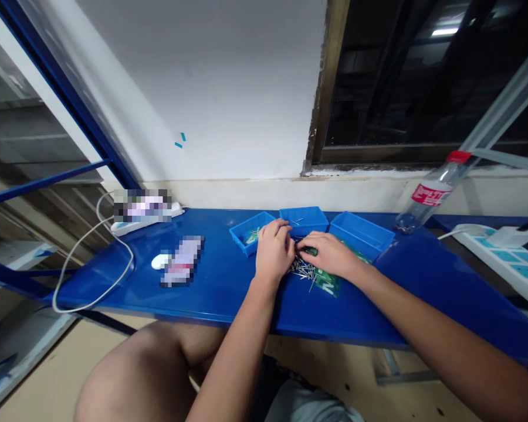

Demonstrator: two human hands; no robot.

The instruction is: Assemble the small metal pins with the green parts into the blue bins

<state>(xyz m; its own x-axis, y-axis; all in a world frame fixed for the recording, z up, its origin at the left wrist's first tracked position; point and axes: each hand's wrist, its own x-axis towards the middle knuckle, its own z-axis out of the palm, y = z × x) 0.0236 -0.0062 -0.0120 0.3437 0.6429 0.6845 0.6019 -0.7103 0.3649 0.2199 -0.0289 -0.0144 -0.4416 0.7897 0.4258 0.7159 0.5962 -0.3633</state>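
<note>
A pile of thin silvery metal pieces (305,271), like nails or rivets, lies on the blue table between my hands. My left hand (274,247) is at the pile's left edge, fingers curled together and their tips partly hidden. Reaching in from the right, my right hand (330,253) has its fingers bent toward the thumb over the pile; what is between them is too small to name. Green-printed clear plastic bags (328,285) lie beneath and beside the right hand. Behind are a left blue bin (241,235) with small bags, a middle blue bin (304,219) with a few metal pieces, and a right blue bin (364,235).
A plastic bottle with a red cap (429,193) stands at the back right, near a white power strip (506,258). On the left are a blurred-out flat object (183,261), a white round item (161,261), another power strip (147,220) and a looping cable (66,264).
</note>
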